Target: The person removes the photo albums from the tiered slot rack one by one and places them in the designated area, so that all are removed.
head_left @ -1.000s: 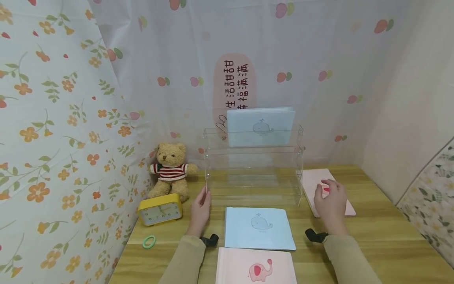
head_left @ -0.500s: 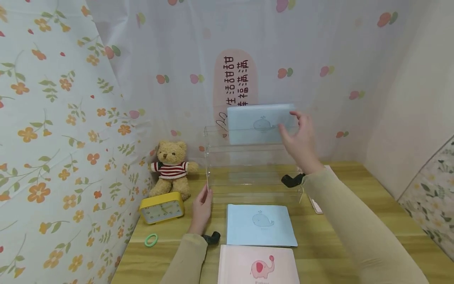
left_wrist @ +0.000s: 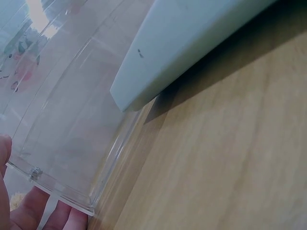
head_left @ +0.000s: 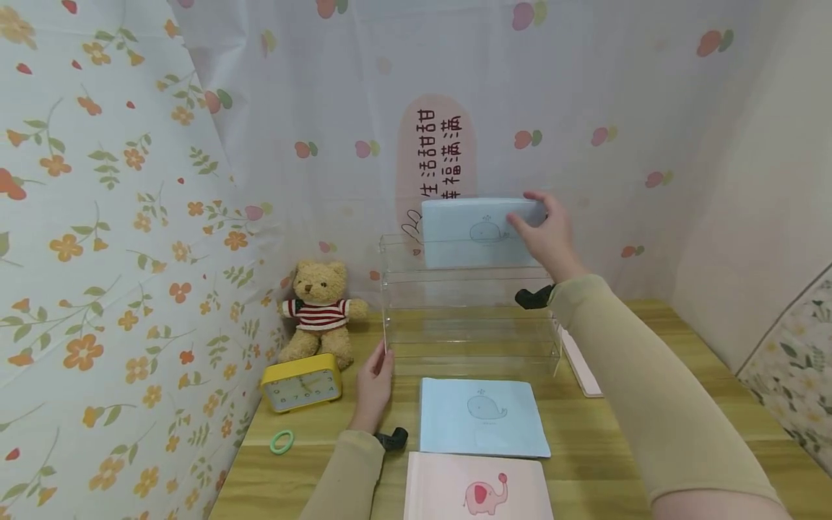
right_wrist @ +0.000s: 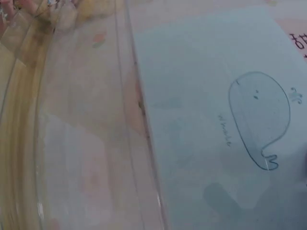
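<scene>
A clear acrylic rack [head_left: 386, 303] with several tiers stands on the table. My left hand [head_left: 375, 386] grips its left side panel low down. In the left wrist view, the thumb and fingers of that hand [left_wrist: 29, 211] lie on either side of the panel edge. A pale blue book [head_left: 448, 231] with a whale drawing leans upright on the top tier, behind the clear front. My right hand [head_left: 549, 235] pinches its upper right corner, thumb in front; the fingertips behind are hidden. The right wrist view shows the whale cover [right_wrist: 192, 105] close up through the clear plastic.
Before the rack lie another blue whale book [head_left: 481, 430] and a pink elephant book [head_left: 442, 487]. A pink book [head_left: 581, 368] lies right of it, partly behind my right arm. Left are a teddy bear [head_left: 318, 318], a yellow clock [head_left: 302, 383] and a green ring [head_left: 282, 442].
My right hand has left the pink book on the right and moved up and left to the blue book on the top tier, taking hold of its corner. The left hand stays on the rack.
</scene>
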Available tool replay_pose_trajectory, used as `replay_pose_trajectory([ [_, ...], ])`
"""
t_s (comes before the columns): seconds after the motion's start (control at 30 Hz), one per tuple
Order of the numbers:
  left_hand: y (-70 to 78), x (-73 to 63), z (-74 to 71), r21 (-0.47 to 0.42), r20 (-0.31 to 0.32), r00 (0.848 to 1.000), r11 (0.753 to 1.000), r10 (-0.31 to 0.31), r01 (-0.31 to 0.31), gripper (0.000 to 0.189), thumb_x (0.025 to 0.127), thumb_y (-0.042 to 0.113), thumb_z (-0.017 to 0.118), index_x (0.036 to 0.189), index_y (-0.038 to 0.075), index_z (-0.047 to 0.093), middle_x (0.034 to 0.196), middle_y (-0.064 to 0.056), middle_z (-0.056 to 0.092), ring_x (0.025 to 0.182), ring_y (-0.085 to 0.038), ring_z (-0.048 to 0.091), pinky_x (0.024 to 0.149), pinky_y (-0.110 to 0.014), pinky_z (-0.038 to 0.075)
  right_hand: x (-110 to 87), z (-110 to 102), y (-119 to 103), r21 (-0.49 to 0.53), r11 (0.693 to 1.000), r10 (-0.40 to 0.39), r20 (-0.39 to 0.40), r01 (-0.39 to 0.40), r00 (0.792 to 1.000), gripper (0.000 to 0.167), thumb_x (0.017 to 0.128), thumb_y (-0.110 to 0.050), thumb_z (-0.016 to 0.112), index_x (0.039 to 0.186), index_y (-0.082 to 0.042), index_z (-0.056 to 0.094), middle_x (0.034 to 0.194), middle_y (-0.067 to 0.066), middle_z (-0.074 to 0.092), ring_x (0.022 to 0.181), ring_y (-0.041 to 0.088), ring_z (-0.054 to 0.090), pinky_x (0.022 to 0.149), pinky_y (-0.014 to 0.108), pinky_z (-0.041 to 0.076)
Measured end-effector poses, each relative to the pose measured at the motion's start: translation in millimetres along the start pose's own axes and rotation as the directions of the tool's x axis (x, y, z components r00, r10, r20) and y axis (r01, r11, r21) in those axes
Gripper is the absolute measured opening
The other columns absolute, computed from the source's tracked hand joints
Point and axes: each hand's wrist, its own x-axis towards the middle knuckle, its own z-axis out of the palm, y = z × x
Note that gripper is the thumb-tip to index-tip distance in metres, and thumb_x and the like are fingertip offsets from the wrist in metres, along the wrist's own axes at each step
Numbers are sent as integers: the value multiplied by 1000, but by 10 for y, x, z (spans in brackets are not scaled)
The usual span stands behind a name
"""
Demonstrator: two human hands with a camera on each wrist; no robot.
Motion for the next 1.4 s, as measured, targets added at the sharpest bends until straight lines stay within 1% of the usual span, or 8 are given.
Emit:
replay_pose_trajectory([
  [0.27,-40,-18,-7,26,12,1000,999,-20,19,49,113,34,66,160,20,60,157,-11,66,145,-33,63,119,-56,53,-29,0,45,36,997,73,-4,-73,997,48,103,-20,79,146,-12,59,169,15,50,152,35,47,127,58,42],
  [0.43,-4,6,-18,19,6,1000,1000,2,-2,49,114,30,65,161,18,59,158,-11,66,146,-33,62,120,-55,52,-37,85,-104,95,990,111,-101,-101,989,37,100,-13,81,134,-12,65,157,13,62,142,28,55,121,50,48],
  [0.6,14,7,-28,22,0,1000,1000,0,0,48,113,29,65,160,18,60,157,-11,66,145,-32,63,119,-54,53,-133,129,-215,162,987,47,-220,-11,974,30,99,-8,80,127,-10,67,137,8,69,125,20,61,110,42,53],
  [0.83,-15,29,-11,34,13,1000,999,-10,10,49,114,36,64,160,22,60,157,-9,67,144,-31,63,119,-55,53,-334,-150,-297,199,955,-114,-432,218,894,21,100,-9,82,114,-19,70,111,-14,65,104,6,61,96,24,55],
  [0.93,-16,22,-14,31,17,1000,999,-21,20,50,113,38,65,161,22,60,156,-8,68,143,-31,63,119,-55,53,-486,-351,-273,210,946,-133,-450,249,883,23,100,-8,81,114,-21,69,108,-18,62,91,5,57,82,18,50],
  [1.1,-13,5,-8,35,13,1000,999,-24,23,51,113,39,65,160,21,60,156,-9,68,143,-31,64,117,-54,55,-831,-712,-99,176,974,-62,-400,143,914,27,99,-5,79,116,-24,69,109,-17,62,86,7,56,77,13,50],
  [1.27,1,11,-12,35,13,1000,999,-13,13,50,114,36,64,161,19,59,157,-11,67,144,-33,63,118,-55,54,-1128,-985,190,106,994,5,-261,23,965,28,101,-6,77,120,-24,67,117,-19,60,101,6,60,84,6,52],
  [1.4,29,7,-13,28,17,1000,999,-21,20,50,113,35,65,160,20,60,156,-10,68,143,-32,64,119,-56,53,-1311,-1179,510,29,999,-13,-116,17,993,27,103,-3,75,124,-16,63,121,-23,57,107,1,59,87,2,50],
])
